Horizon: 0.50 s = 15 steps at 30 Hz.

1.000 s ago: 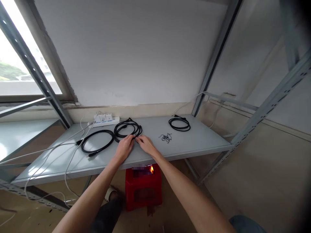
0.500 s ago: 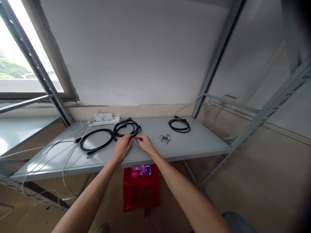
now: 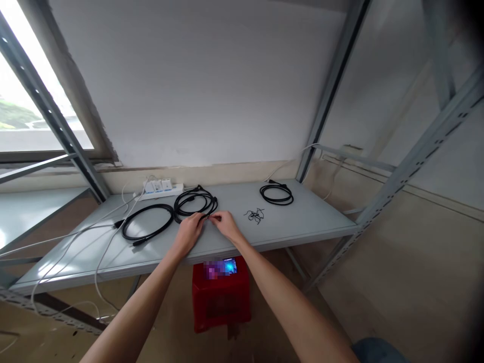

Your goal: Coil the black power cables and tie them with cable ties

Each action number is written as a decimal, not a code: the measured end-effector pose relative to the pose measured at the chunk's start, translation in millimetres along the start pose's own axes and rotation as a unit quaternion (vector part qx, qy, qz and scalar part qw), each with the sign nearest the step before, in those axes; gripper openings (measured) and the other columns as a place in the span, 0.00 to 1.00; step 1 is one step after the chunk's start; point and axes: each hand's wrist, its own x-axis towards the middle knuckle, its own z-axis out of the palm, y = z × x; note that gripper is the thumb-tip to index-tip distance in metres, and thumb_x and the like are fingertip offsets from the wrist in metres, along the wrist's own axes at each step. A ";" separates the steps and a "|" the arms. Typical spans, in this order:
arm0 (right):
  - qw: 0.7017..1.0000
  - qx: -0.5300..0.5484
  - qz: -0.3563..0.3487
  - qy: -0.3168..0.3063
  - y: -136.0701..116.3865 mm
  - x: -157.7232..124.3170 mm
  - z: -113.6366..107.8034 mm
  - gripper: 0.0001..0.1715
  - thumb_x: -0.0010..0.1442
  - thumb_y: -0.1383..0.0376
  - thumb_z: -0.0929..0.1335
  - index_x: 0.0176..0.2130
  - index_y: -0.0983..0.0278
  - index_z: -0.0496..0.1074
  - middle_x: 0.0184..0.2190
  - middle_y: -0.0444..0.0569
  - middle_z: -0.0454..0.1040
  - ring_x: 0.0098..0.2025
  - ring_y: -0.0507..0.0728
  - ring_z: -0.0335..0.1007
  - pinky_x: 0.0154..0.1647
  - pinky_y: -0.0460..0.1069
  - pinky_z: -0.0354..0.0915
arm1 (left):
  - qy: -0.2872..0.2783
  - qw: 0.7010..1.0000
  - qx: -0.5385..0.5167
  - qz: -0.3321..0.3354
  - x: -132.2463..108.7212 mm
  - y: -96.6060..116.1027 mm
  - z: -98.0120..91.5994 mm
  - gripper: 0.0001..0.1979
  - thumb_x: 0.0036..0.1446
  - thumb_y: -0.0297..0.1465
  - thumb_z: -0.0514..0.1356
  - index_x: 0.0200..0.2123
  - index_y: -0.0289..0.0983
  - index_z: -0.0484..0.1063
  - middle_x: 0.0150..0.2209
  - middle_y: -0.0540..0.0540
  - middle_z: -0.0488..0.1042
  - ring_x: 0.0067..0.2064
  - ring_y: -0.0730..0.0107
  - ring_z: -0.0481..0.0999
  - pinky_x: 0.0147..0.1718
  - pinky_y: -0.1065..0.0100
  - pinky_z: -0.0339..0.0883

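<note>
Both my hands meet at the near edge of a coiled black cable on the grey metal shelf. My left hand pinches the coil's front loop with closed fingers. My right hand also has its fingers pinched together, on a thin black tie at the same spot. A second black cable lies as a wider loop to the left. A third, tightly coiled black cable rests at the back right. A small tangle of black ties lies just right of my right hand.
A white power strip with plugs sits against the back wall, and white cords trail off the shelf's left side. A red plastic crate stands on the floor under the shelf. Metal rack posts rise at the sides.
My hands have stayed pinched at the front of the middle coil, with only slight finger movement. The view has shifted a little.
</note>
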 end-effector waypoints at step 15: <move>0.991 -0.117 -0.022 -0.055 8.1 -1.2 1.9 0.12 0.60 0.65 0.75 0.45 0.61 0.85 0.37 0.49 0.84 0.38 0.58 0.76 0.43 0.50 0.69 | -0.067 0.991 0.105 -0.037 2.6 5.1 -1.1 0.12 0.73 0.33 0.49 0.41 0.38 0.71 0.41 0.41 0.79 0.44 0.57 0.79 0.42 0.64 0.65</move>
